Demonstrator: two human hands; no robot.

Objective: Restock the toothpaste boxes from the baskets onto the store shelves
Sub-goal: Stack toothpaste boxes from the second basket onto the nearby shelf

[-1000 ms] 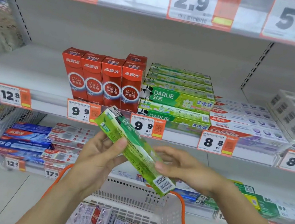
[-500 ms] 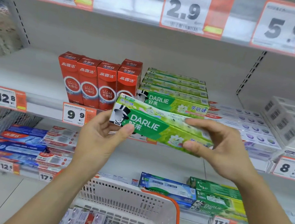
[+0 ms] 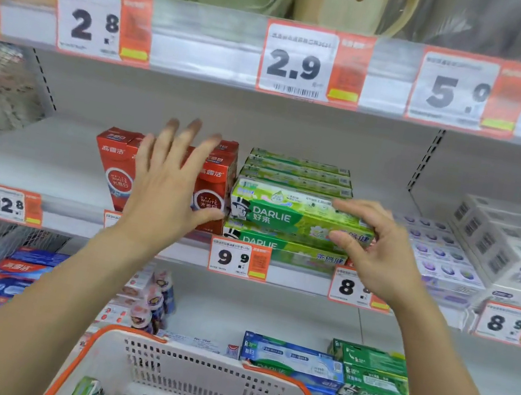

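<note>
Up on the green stack (image 3: 298, 172), right hand (image 3: 381, 253) pinches a Darlie box (image 3: 284, 213); left hand (image 3: 166, 191), fingers spread, empty, just beside it.

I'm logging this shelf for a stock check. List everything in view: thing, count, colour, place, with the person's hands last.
green Darlie box: one, green, atop the front Darlie stack, middle shelf.
Darlie stack: several, green, under and behind that box.
red boxes: several, upright, left of the Darlie stack.
white boxes: several, white, right end of middle shelf.
pale boxes with purple dots: several, between Darlie and white boxes.
price tags: many, orange and white, on shelf edges.
basket: one, white with orange rim, bottom centre, boxes inside.
blue boxes: several, lower shelf, left.
lower Darlie boxes: several, green, lower shelf, right.
left hand: open, in front of the red boxes.
right hand: pinches the green Darlie box's right end.
</note>
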